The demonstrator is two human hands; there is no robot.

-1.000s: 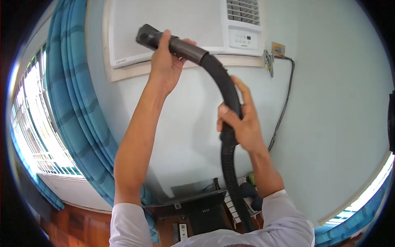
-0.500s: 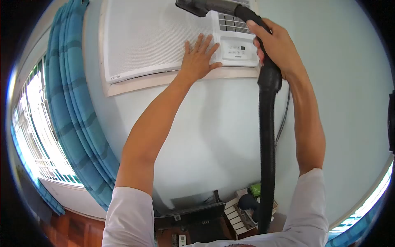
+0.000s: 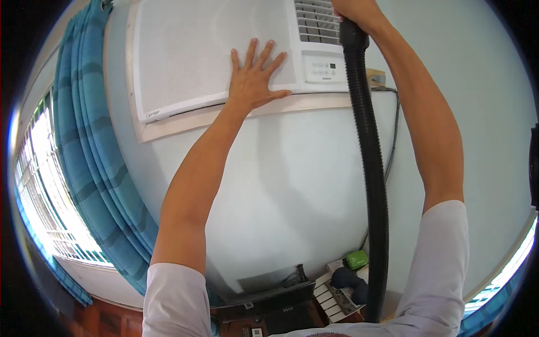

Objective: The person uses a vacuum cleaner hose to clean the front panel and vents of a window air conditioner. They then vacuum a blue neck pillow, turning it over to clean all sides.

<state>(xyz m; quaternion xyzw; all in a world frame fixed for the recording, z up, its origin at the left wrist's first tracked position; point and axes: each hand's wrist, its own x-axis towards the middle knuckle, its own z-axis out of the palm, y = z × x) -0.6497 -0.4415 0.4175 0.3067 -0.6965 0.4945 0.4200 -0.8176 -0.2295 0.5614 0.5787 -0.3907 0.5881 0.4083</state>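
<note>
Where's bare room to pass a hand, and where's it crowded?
Free: the wall below the air conditioner, between left arm and black hose; also the wall between right arm and lower-right window. Crowded: top right, where right hand and hose crowd the vent; bottom centre, where a dark screen, white slatted box and green item cluster.

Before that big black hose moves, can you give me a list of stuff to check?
1. Left grip spread on the air conditioner front: ok.
2. Right grip on the black hose: ok, though the top edge cuts it off.
3. Hose's upper end in place: cannot tell, it's out of view.
4. Air conditioner switched off: cannot tell, the display is too small to read.
5. Blue curtain away from the hose: ok.
</note>
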